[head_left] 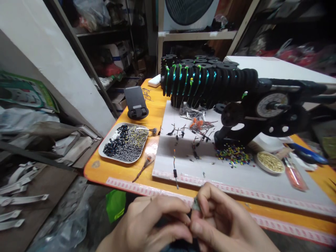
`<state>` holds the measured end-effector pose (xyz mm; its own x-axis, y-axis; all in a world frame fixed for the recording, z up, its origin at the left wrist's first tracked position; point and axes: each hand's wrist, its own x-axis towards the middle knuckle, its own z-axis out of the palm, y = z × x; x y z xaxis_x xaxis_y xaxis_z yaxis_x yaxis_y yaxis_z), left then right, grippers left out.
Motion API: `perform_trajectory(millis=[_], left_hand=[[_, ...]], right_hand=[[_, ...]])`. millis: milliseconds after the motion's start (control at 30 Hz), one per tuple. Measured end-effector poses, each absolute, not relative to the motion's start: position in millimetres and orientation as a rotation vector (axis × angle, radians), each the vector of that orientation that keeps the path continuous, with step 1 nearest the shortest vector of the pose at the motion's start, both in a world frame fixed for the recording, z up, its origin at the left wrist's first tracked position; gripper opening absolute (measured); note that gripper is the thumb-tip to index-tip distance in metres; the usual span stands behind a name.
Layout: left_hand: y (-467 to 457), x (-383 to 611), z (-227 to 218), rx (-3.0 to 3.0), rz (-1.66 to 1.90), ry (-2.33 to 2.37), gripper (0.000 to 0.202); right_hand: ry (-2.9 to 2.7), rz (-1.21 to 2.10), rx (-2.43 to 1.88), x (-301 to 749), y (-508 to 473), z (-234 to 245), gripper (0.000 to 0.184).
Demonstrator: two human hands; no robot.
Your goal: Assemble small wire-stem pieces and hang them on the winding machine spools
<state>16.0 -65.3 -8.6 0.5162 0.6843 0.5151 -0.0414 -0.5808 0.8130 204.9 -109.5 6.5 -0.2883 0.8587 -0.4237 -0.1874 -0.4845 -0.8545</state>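
Fingertips of both hands meet low in the head view, just in front of the near edge of the orange tabletop [154,115]. The right hand [223,224] pinches a small greyish piece [195,204] between thumb and forefinger, holding it up in the air, off the tabletop. The left hand [154,224] is curled, its thumb and forefinger pressed shut against the same spot; whether it grips the piece itself or something dark beneath it, I cannot tell.

The step in hand looks like fine work on that one piece, held between the two pinches. So small a thing seems to call for a steady grip on the right and only slight movement from the left fingertips.

On the white board [236,178] lie loose wire-legged components [194,134], a heap of coloured beads [233,154] and a round dish of golden bits [270,162]. A black reel rack [210,82] with gears stands behind them. A tray [108,140] of black and grey parts sits left of the board
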Motion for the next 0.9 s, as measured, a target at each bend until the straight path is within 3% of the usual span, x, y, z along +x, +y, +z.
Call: perform_trajectory(millis=[233, 333, 533, 900], left_hand=[[-47, 15, 9, 2.24, 0.803, 0.284, 0.044], [-44, 16, 13, 2.24, 0.821, 0.308, 0.038], [-42, 19, 14, 2.032, 0.87, 0.286, 0.054], [-37, 22, 24, 2.325, 0.698, 0.301, 0.021]], right_hand=[[-0.893, 1.916, -1.099, 205, -95, -2, 0.054], [-0.868, 1.913, -1.042, 206, -94, -4, 0.051], [-0.867, 1.891, -0.976, 206, -98, -6, 0.046], [-0.935, 1.686, -1.192, 203, -97, 15, 0.046]])
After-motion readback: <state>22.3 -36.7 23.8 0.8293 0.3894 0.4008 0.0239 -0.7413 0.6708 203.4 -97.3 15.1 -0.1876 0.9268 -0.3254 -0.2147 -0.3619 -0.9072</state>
